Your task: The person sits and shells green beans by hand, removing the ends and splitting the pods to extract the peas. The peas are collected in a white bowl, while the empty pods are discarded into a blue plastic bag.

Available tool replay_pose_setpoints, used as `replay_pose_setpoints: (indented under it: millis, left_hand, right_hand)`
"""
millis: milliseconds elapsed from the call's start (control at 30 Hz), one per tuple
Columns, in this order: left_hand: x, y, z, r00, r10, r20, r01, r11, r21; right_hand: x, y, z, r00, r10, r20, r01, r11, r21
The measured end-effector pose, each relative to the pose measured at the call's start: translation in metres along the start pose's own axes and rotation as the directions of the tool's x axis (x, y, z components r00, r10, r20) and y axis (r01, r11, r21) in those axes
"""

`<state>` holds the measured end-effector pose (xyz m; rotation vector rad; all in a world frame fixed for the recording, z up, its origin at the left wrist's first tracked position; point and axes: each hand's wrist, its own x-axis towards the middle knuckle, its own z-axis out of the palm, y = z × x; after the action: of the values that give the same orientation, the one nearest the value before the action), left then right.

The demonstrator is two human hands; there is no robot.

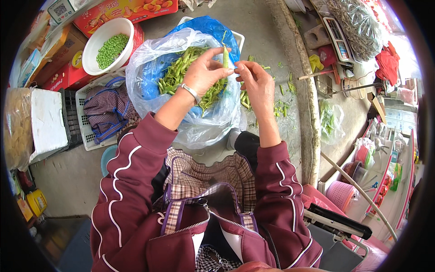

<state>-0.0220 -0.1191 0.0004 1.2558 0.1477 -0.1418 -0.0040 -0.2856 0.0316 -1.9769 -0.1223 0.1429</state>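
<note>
My left hand grips a green pea pod upright between thumb and fingers, above the right part of a clear plastic bag. My right hand is just right of the pod, its thumb and forefinger pinched close to the pod's lower end; whether it touches the pod or has something small between the fingertips I cannot tell. Inside the bag, a heap of green pea pods lies on blue plastic. Shelled green peas fill the bottom of a white bowl at the upper left.
Pods and scraps litter the concrete floor right of the bag. A white plastic crate holds checked cloth at left. A raised concrete edge runs down the right side; beyond it lie a bag of greens and a scale.
</note>
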Motion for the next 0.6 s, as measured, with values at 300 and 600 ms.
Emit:
replay_pose_setpoints:
  millis: [300, 600]
  left_hand:
    - [0.000, 0.009, 0.009, 0.996, -0.086, 0.035, 0.091, 0.982, -0.167]
    - [0.000, 0.011, 0.007, 0.990, -0.060, -0.125, 0.046, 0.993, -0.112]
  right_hand:
    - [-0.004, -0.014, 0.003, 0.999, -0.024, 0.046, 0.024, 1.000, -0.005]
    - [-0.005, -0.006, 0.005, 0.974, -0.226, -0.031, 0.216, 0.956, -0.200]
